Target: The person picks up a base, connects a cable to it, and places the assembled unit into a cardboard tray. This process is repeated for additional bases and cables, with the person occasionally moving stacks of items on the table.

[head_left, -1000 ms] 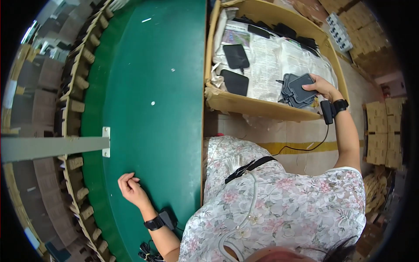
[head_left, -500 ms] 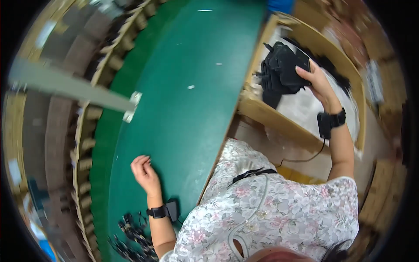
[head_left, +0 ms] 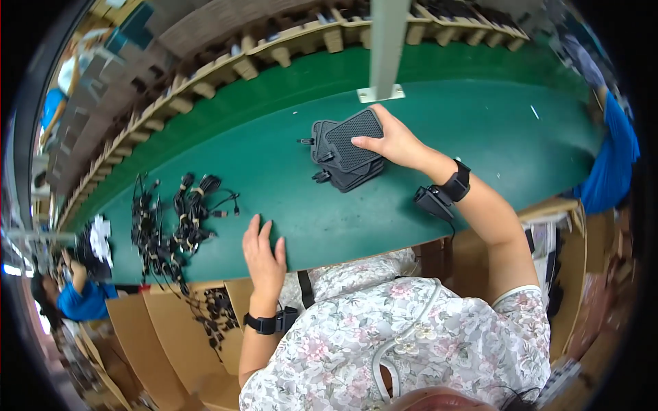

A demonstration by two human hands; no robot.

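My right hand (head_left: 396, 142) grips a stack of flat black rectangular plastic pieces (head_left: 356, 140) over the green table. Thumb and fingers clasp its right side. The top piece has a fine mesh face, and short black tabs stick out at the left of the stack. Whether the stack touches the table I cannot tell. My left hand (head_left: 264, 250) is open and holds nothing, its fingers stretched over the table's near edge. Left of it lie several bundled black cables (head_left: 185, 212) with plugs.
A grey post (head_left: 388, 51) stands on the green table (head_left: 288, 164). Cardboard trays (head_left: 260, 49) line the far side. A cardboard box (head_left: 164, 329) with black cables sits below the near edge, another box (head_left: 572, 274) at right. Co-workers in blue (head_left: 79, 301) are at left and right.
My right hand has carried the black stack from above the box on the right to over the table. My view has turned, and my left hand's bent fingers have straightened.
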